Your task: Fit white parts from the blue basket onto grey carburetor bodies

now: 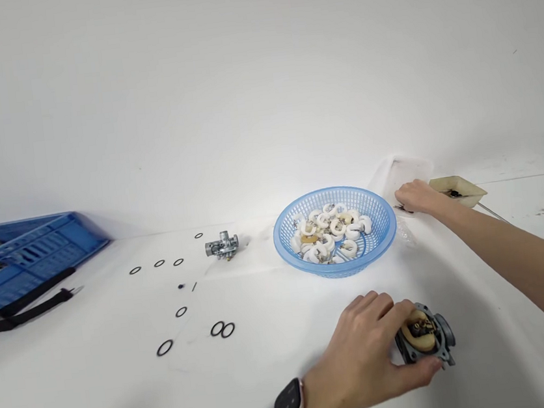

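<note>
My left hand [367, 350], with a watch on its wrist, grips a metal carburetor [441, 335] between thumb and fingers at the lower right. The carburetor's open side faces up and shows a yellowish curved float [419, 341] and small brass parts. Farther back, my right hand [418, 197] reaches to a clear plastic bag [404, 176] by the wall. Its fingers are closed, and what they hold, if anything, is too small and hidden to name. Between and behind the hands stands a blue plastic basket [282, 249] of white and yellowish floats [337, 227].
Another carburetor [222, 244] lies left of the basket. Several black rubber rings [165, 348] are scattered on the white table [100, 381]. A blue crate [36, 247] with a black strap [33, 306] is at the left. A beige tray [471, 189] sits beyond my right wrist.
</note>
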`<state>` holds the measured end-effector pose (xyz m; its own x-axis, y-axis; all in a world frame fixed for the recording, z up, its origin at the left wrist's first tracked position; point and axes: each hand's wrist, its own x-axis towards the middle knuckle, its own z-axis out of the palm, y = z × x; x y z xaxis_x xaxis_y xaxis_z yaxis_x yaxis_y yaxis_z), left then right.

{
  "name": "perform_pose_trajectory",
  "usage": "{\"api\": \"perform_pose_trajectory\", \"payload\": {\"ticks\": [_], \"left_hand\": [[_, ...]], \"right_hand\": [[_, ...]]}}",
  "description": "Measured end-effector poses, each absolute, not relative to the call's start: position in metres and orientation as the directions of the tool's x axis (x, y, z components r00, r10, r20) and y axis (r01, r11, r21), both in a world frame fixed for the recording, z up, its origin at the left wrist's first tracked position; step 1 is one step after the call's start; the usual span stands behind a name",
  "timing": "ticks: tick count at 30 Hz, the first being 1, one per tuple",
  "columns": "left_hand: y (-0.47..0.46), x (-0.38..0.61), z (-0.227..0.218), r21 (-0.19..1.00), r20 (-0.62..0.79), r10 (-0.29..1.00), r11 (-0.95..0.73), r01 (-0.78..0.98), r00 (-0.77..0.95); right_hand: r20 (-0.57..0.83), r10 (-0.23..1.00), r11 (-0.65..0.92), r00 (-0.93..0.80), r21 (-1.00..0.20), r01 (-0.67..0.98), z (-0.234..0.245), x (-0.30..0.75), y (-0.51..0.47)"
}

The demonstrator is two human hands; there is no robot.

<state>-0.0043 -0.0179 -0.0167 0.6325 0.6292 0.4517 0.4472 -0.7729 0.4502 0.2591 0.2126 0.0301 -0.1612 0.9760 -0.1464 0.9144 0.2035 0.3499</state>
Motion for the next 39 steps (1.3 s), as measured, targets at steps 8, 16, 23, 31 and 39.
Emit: {"api": "perform_pose_trajectory", "payload": {"ticks": [8, 16, 23, 31, 39], "left_hand": [[-0.016, -0.003, -0.016, 0.46, 0.475, 0.626, -0.776, 0.432, 0.619], [-0.018, -0.002, -0.012, 0.607, 0.485, 0.689, -0.709, 0.359, 0.539], [-0.021, 0.001, -0.016, 0.662, 0.492, 0.718, -0.676, 0.324, 0.492], [-0.026, 0.004, -0.014, 0.667, 0.466, 0.745, -0.65, 0.363, 0.478], [-0.025, 0.004, -0.012, 0.653, 0.478, 0.733, -0.665, 0.363, 0.485]], "right_hand": [[-0.001, 0.974, 0.225, -0.227, 0.129, 0.966, 0.05, 0.267, 0.195], [0.092, 0.954, 0.295, -0.284, -0.431, 0.853, 0.059, 0.272, 0.105], [0.037, 0.923, 0.214, -0.382, -0.876, 0.432, 0.032, 0.244, -0.001], [-0.008, 0.947, 0.067, -0.322, -0.972, 0.223, 0.011, 0.229, -0.014], [0.02, 0.962, 0.069, -0.272, -0.982, 0.173, 0.007, 0.224, -0.017]]}}
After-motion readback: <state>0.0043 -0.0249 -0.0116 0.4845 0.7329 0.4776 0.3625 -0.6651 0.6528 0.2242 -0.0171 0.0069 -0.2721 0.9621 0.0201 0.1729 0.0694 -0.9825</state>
